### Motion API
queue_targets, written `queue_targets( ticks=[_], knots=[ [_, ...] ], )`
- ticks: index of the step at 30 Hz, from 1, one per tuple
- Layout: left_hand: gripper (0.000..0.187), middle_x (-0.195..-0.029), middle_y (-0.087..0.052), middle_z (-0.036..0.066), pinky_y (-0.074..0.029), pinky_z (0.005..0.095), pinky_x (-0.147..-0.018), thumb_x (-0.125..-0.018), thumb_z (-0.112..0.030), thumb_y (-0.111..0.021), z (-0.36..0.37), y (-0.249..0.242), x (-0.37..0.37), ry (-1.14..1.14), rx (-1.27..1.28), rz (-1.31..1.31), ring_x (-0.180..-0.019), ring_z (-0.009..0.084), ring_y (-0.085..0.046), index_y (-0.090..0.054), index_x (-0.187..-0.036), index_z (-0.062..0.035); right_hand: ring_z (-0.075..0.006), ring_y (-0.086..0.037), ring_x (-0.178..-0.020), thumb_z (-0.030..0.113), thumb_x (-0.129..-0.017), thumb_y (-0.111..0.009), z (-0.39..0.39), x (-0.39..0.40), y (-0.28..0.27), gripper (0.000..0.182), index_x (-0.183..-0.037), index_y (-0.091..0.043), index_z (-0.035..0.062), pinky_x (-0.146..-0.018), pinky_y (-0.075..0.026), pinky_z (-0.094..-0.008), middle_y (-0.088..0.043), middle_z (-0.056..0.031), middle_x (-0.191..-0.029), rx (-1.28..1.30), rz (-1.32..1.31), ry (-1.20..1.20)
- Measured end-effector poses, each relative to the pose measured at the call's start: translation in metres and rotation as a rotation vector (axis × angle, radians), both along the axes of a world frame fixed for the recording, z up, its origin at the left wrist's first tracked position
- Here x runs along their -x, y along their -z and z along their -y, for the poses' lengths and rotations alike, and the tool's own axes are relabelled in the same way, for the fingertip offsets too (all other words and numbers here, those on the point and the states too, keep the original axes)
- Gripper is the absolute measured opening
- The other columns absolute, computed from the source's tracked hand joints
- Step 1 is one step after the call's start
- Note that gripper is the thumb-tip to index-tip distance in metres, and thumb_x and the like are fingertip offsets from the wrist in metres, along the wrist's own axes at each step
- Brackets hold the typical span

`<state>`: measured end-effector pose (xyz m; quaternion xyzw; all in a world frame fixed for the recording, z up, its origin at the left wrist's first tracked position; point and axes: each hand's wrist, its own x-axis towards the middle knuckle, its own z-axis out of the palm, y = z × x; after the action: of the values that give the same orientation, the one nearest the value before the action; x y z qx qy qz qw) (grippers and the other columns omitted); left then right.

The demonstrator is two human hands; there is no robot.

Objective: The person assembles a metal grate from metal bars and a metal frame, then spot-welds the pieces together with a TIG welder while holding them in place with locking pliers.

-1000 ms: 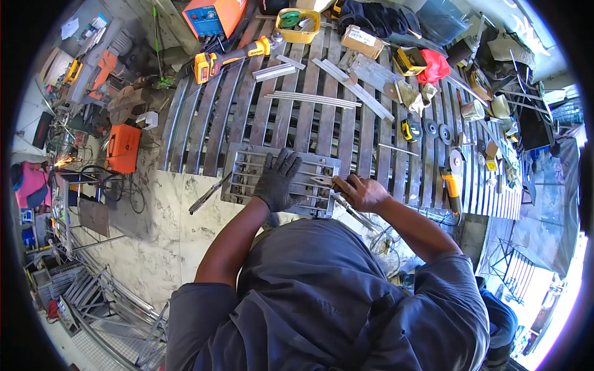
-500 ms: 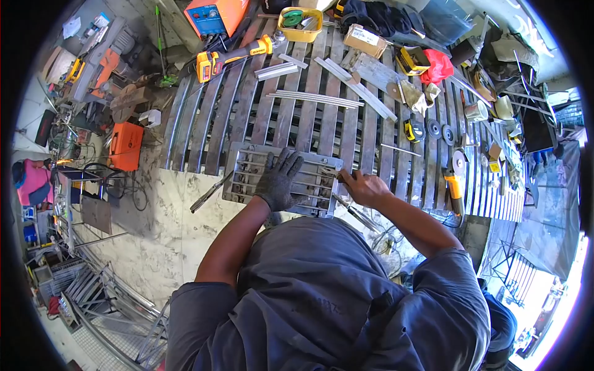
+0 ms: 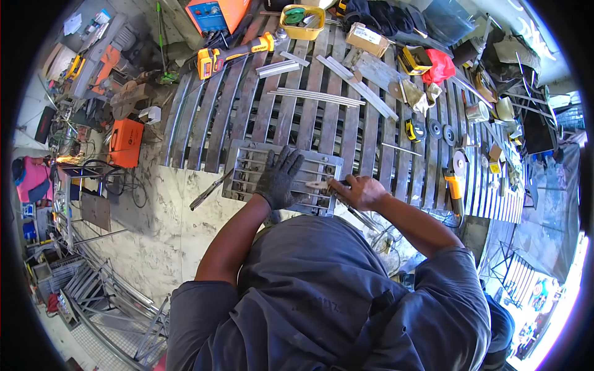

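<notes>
- Metal frame (image 3: pixel 317 162): at the slatted table's (image 3: pixel 370 130) near edge, seeming to jut past it, close to the person's body.
- Gloved left hand (image 3: pixel 279 179): flat on it, fingers spread.
- Right hand (image 3: pixel 363 191): gripping a small tool (image 3: pixel 317 184) at its right edge.
- Slats separate it from thin rods (image 3: pixel 318 97).

Sparks (image 3: pixel 69 159) are flying at 9 o'clock, an orange machine (image 3: pixel 216 15) is standing at 11, a yellow tub (image 3: pixel 302 35) resting at 12 and a tape measure (image 3: pixel 414 130) lying at 2.
</notes>
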<state>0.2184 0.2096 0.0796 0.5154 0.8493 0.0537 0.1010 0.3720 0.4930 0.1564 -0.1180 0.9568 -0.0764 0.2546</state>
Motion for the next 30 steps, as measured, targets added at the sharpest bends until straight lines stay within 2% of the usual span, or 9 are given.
queue_targets(
  ticks=[2,5,9,10,14,17,20,23,30],
  knots=[
    [0.125,-0.184,-0.022,0.020,-0.006,0.0703,-0.135,-0.088,-0.084,-0.065,0.000,0.002,0.001,0.002,-0.007,-0.009,-0.172,0.0429,-0.015,-0.030,-0.175,-0.0008,-0.0481,-0.079,-0.098,0.034,-0.118,-0.046,-0.008,0.003,0.028,0.051,-0.166,-0.040,0.0165,-0.077,-0.066,-0.0573,-0.071,-0.0334,-0.119,-0.064,-0.003,0.200],
    [0.124,-0.184,-0.023,0.020,-0.006,0.0705,-0.135,-0.089,-0.084,-0.064,0.000,-0.002,0.000,0.007,0.000,-0.032,-0.172,0.0431,-0.015,-0.030,-0.175,-0.0009,-0.0472,-0.080,-0.098,0.036,-0.117,-0.048,-0.005,-0.003,0.029,0.053,-0.165,-0.040,0.0145,-0.075,-0.066,-0.0577,-0.070,-0.0315,-0.117,-0.051,-0.051,0.176],
    [0.120,-0.184,-0.025,0.019,-0.006,0.0714,-0.134,-0.090,-0.081,-0.065,0.000,0.006,0.001,0.002,-0.036,0.004,-0.172,0.0418,-0.015,-0.031,-0.175,-0.0025,-0.0437,-0.077,-0.085,0.040,-0.115,-0.057,-0.033,-0.027,0.050,0.057,-0.162,-0.044,0.0105,-0.070,-0.065,-0.0566,-0.068,-0.0266,-0.110,0.075,-0.349,0.096],
    [0.119,-0.184,-0.025,0.018,-0.005,0.0717,-0.134,-0.091,-0.080,-0.066,0.000,0.007,0.002,0.002,-0.051,0.019,-0.172,0.0412,-0.015,-0.031,-0.175,-0.0033,-0.0410,-0.075,-0.085,0.038,-0.112,-0.062,-0.044,-0.031,0.056,0.058,-0.160,-0.047,0.0096,-0.070,-0.065,-0.0538,-0.067,-0.0246,-0.114,0.059,-0.370,0.179],
    [0.101,-0.178,-0.036,0.017,-0.008,0.0718,-0.134,-0.096,-0.067,-0.068,-0.005,0.010,0.002,-0.036,-0.107,0.064,-0.168,0.0401,-0.025,-0.039,-0.172,-0.0047,-0.0405,-0.065,-0.116,0.033,-0.104,-0.074,-0.082,-0.038,0.105,0.063,-0.157,-0.051,0.0091,-0.097,-0.051,-0.0557,-0.064,-0.0208,-0.125,-0.001,-0.680,0.487],
    [0.077,-0.170,-0.045,0.017,-0.018,0.0704,-0.133,-0.100,-0.052,-0.071,-0.026,0.017,0.006,-0.082,-0.164,0.075,-0.163,0.0401,-0.035,-0.055,-0.161,-0.0071,-0.0408,-0.059,-0.126,0.031,-0.101,-0.076,-0.080,-0.025,0.117,0.061,-0.153,-0.056,0.0078,-0.108,-0.041,-0.0572,-0.063,-0.0192,-0.132,-0.050,-0.676,0.746],
    [0.051,-0.149,-0.060,0.015,-0.034,0.0645,-0.125,-0.102,-0.036,-0.071,-0.054,0.005,0.016,-0.021,-0.449,0.028,-0.146,0.0374,-0.051,-0.068,-0.145,-0.0095,-0.0407,-0.057,-0.130,0.036,-0.103,-0.074,-0.070,-0.016,0.127,0.058,-0.153,-0.058,0.0102,-0.112,-0.039,-0.0592,-0.061,-0.0196,-0.133,-0.040,-0.793,0.839],
    [0.036,-0.128,-0.067,0.010,-0.044,0.0563,-0.114,-0.100,-0.025,-0.071,-0.077,-0.004,0.029,0.044,-0.230,0.165,-0.129,0.0339,-0.060,-0.072,-0.134,-0.0118,-0.0420,-0.056,-0.131,0.036,-0.103,-0.073,-0.072,-0.013,0.122,0.058,-0.153,-0.058,0.0105,-0.114,-0.038,-0.0593,-0.061,-0.0199,-0.135,-0.039,-0.747,0.860],
    [0.024,-0.117,-0.069,0.013,-0.052,0.0516,-0.096,-0.095,-0.018,-0.067,-0.073,0.016,0.027,0.139,-0.093,-0.065,-0.116,0.0345,-0.064,-0.076,-0.116,-0.0093,-0.0424,-0.055,-0.127,0.035,-0.103,-0.073,-0.073,-0.011,0.123,0.058,-0.153,-0.057,0.0114,-0.113,-0.037,-0.0604,-0.059,-0.0206,-0.135,-0.064,-0.705,0.855]
  ],
)
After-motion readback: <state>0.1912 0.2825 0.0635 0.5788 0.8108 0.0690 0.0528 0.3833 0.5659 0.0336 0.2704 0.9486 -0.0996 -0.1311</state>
